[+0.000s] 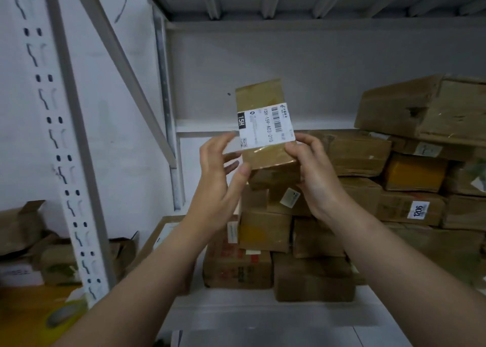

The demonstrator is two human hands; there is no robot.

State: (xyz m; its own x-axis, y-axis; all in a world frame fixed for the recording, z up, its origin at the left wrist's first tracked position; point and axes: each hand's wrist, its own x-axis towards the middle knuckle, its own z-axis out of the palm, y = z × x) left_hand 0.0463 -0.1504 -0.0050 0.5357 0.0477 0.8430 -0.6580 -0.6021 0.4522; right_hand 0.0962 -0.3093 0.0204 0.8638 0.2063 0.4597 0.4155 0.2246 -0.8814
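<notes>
Above the stacked boxes (pixel 265 233), you hold a parcel (pixel 265 126) upright.
Your right grip (pixel 315 173) grasps its base; your left grip (pixel 215 168) is released, fingers spread.

Right grip (pixel 313 173) clasps, left grip (pixel 221 173) spread, both raised.

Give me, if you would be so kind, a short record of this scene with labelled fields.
setting: metal shelf stacked with cardboard boxes
held item: small brown parcel, raised in front of the stack
label: white shipping label with a barcode and a black tab reading 15H
right hand: grips the parcel's lower right edge
left hand: thumb at the lower left corner, fingers loosely spread
nearby mark: box marked 1206 at right
</notes>
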